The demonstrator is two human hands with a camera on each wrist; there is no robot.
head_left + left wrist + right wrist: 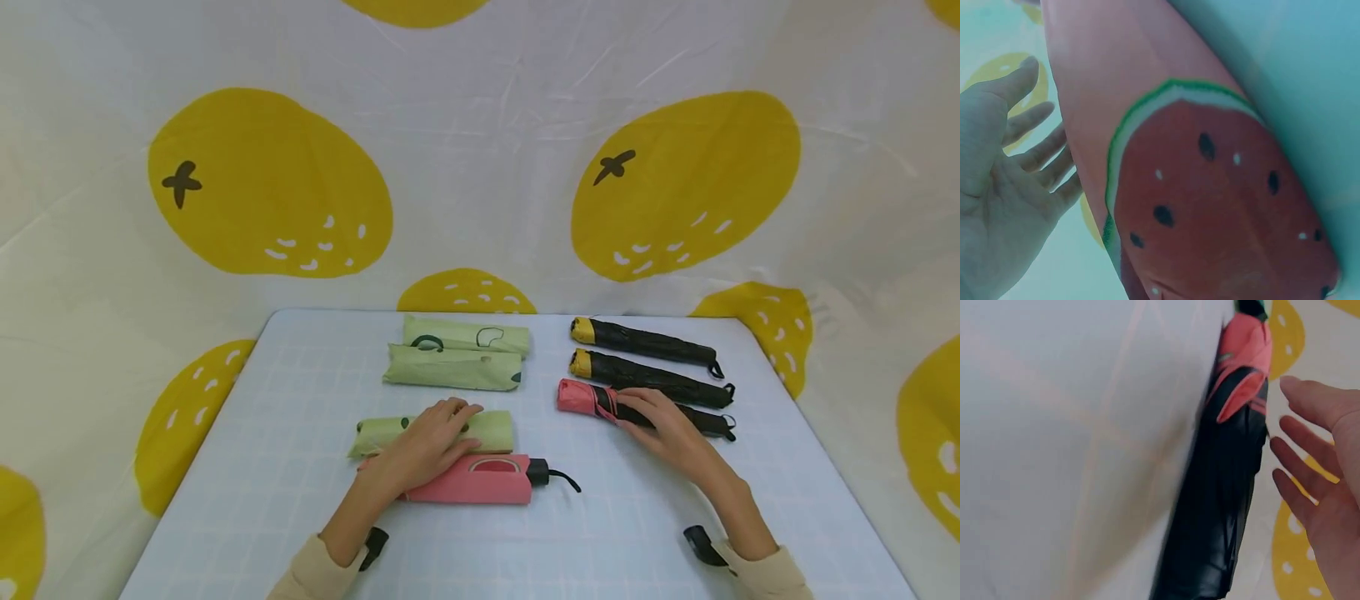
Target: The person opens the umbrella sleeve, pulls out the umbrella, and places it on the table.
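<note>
L hand [431, 444] is lying w/ loosely extended fingers, holding nothing, over green umbrella [495, 429] & pink umbrella [491, 485], side by side on table [225, 517]; it's hiding part of both, & L-wrist view is cutting pink one off. R hand [669, 427], also w/ relaxed, uncurled fingers, is covering mid-section of pink-tipped black umbrella [579, 397], just nearer than yellow-tipped pair [652, 379]; can't tell if fingertips are touching.

And here's a whitish backdrop [480, 167], lightly creased and splashed with big yellow fruit prints [270, 183], rising behind a pale tabletop [262, 467] crossed by faint grid lines.
</note>
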